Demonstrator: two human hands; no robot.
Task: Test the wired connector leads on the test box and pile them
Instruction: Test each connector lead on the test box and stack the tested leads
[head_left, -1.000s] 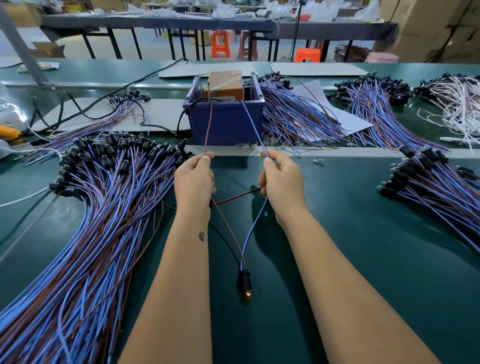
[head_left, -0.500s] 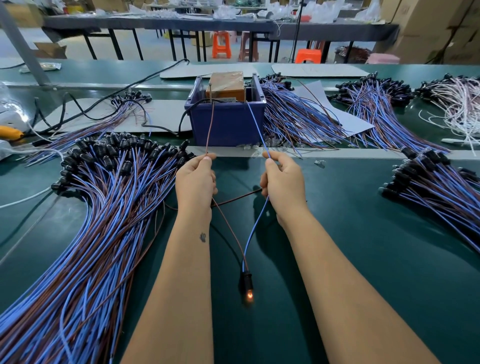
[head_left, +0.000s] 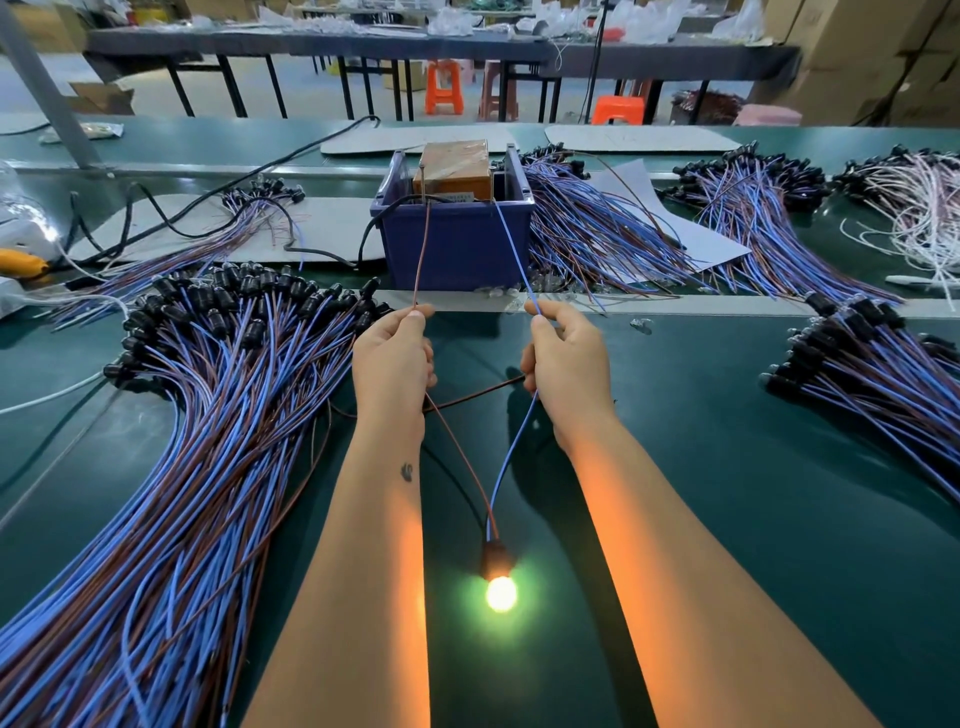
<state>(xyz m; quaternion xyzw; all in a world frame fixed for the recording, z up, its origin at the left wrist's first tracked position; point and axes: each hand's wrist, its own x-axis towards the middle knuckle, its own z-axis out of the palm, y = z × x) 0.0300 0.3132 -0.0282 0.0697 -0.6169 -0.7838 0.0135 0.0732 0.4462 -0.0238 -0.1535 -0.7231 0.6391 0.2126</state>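
L hand pinches the brown wire, R hand the blue wire, both ends up at the test box. Lead's lit connector hangs twd the body btwn forearms, long axis near-far. Big pile lies just left, L hand nearer

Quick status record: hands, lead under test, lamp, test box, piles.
left hand: pinching the brown wire
right hand: pinching the blue wire
wire ends: both reach up into the test box
lamp: lit, on the mat between the forearms
big pile: left of the hands
small pile: right of the hands
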